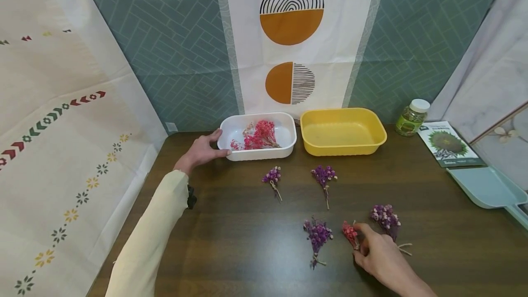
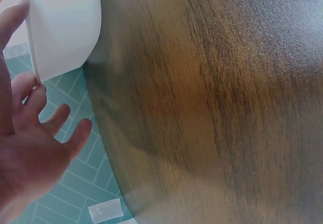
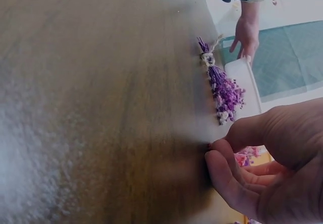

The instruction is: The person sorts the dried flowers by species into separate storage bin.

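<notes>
At the white plastic tub (image 1: 264, 155), my left hand (image 1: 202, 151) grips the left end, its thumb along the front and its fingers at the rim (image 2: 34, 57). Pink dried flowers (image 1: 264, 135) lie inside that tub. Low on the right, my right hand (image 1: 381, 256) pinches a small bunch of pinkish-red dried flowers (image 1: 349, 233) by its stem end, close over the table. The hand hides most of this bunch in the right wrist view. Purple bunches lie on either side of it, one to the left (image 1: 317, 235) and one (image 1: 385, 218) behind the hand.
Two more purple bunches (image 1: 272, 176) (image 1: 324, 175) lie in front of the tubs. A yellow tub (image 1: 342, 149) stands beside the white one. Along the right edge are a lidded jar (image 1: 411, 117), a printed packet (image 1: 449, 145) and a pale blue dustpan (image 1: 491, 186).
</notes>
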{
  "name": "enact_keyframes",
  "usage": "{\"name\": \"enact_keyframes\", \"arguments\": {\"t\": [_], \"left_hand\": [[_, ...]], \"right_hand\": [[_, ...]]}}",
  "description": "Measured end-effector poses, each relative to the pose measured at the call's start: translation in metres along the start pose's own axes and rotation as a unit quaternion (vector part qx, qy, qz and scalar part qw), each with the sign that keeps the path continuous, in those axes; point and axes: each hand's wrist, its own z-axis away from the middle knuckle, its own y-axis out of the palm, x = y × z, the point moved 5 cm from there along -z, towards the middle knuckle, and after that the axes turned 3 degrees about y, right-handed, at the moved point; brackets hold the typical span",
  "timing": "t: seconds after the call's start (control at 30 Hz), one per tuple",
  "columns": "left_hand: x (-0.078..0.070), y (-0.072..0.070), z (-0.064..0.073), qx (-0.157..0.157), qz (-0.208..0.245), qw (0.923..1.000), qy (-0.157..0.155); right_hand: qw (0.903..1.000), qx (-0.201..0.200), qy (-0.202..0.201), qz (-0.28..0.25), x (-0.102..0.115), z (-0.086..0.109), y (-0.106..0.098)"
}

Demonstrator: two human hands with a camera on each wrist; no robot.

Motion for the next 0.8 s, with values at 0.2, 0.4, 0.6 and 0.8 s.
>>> {"name": "enact_keyframes", "arguments": {"t": [0.2,0.4,0.6,0.8], "left_hand": [[0.001,0.000,0.000,-0.001,0.008,1.0000,0.000],[0.001,0.000,0.000,-0.002,0.008,1.0000,-0.001],[0.000,0.001,0.000,-0.002,0.003,1.0000,-0.001],[0.000,0.002,0.000,-0.002,0.000,1.0000,-0.003]], "right_hand": [[0.9988,-0.028,-0.039,-0.013,0.000,0.001,-0.003],[0.9956,-0.055,-0.072,-0.026,0.004,0.002,-0.008],[0.9944,-0.060,-0.075,-0.043,0.009,-0.001,-0.013],[0.9955,-0.042,-0.071,-0.046,0.014,-0.006,-0.018]]}}
